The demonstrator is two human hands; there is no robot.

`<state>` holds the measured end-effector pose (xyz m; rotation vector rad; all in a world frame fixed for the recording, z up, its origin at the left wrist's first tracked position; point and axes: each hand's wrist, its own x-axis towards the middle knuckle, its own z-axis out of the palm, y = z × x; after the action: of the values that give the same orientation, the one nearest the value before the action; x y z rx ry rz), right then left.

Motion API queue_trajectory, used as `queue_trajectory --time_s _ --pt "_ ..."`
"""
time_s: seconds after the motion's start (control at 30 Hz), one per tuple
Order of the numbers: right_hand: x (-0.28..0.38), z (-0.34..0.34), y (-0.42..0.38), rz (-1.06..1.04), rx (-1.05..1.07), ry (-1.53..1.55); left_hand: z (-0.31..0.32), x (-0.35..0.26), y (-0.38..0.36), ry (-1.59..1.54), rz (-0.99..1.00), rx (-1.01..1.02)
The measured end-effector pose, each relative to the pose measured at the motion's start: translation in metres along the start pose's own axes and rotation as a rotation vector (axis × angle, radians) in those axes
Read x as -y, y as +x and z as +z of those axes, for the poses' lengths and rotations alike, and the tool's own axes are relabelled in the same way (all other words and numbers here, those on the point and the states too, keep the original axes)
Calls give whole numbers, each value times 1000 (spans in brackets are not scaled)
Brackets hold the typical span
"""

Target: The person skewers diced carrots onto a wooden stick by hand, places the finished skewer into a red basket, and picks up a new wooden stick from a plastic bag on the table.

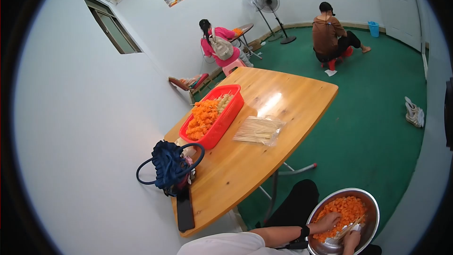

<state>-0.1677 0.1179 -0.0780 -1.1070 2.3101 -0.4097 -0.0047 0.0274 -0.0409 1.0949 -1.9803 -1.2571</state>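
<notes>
A steel bowl (pixel 376 206) sits at my lap, holding diced orange pieces (pixel 347 208) that look like carrot. My left hand (pixel 328 222), with a dark band at the wrist, reaches over the bowl's left side. Its fingers curl down onto the orange pieces, and what they pinch is too small to make out. Low in the bowl, my right hand (pixel 351 242) is closed around several thin wooden skewers (pixel 348 229), which slant across the pieces. Something white shows beside its fingers.
A wooden table (pixel 222 189) bears a red basket (pixel 225 120) of loaded skewers, a bag of bare skewers (pixel 258 130), a blue handbag (pixel 168 163) and a black phone (pixel 185 210). Two people sit farther off near a standing fan (pixel 269 2). Shoes (pixel 414 113) lie on the green floor.
</notes>
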Motion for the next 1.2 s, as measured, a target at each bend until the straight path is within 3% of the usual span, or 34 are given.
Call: queue_trajectory --time_s 0.1,0.13,0.27,0.37,0.43,0.53,0.6,0.7,0.73,0.77,0.8,0.83,0.87,0.9,0.97,1.0,1.07,1.2 --pt "19 -18 -12 20 35 -43 -8 -13 4 -13 -179 88" --pt "49 -54 -30 26 69 -42 -9 -12 4 4 -182 116" --pt "50 -53 -24 88 173 -67 -6 -4 8 11 -201 159" --pt "48 -44 -30 -54 13 -2 -5 -1 11 -90 -207 69" --pt "44 -39 -26 -8 72 83 -6 -1 12 -130 -178 -5" --pt "32 -31 -27 -57 49 249 -18 -22 20 -273 -350 -34" --pt "48 -52 -31 -19 110 370 -19 -23 23 -237 -333 -54" --pt "-12 -19 -28 16 -152 560 -18 -30 20 -145 -458 -39" --pt "6 -21 -30 39 -110 510 -17 -25 19 -130 -526 -29" --pt "38 -33 -27 81 -80 443 -4 -7 12 -166 -512 -105" --pt "48 -39 -28 86 -126 459 -14 -15 16 -196 -540 -55" --pt "61 -48 -30 121 -138 446 -32 -28 25 6 -554 94" --pt "71 -56 -33 131 -167 432 -30 -31 22 19 -486 -39" --pt "67 -56 -37 143 -126 403 -20 -16 14 -164 -532 -67" --pt "61 -47 -39 63 -168 261 -21 -22 17 -122 -433 -56" --pt "65 -51 -39 27 -162 219 -14 -9 14 -232 -508 -55" --pt "65 -52 -41 -111 -265 249 -12 -13 15 -254 -457 -48" --pt "60 -55 -48 -65 -249 277 -8 -4 14 -442 -441 -78"
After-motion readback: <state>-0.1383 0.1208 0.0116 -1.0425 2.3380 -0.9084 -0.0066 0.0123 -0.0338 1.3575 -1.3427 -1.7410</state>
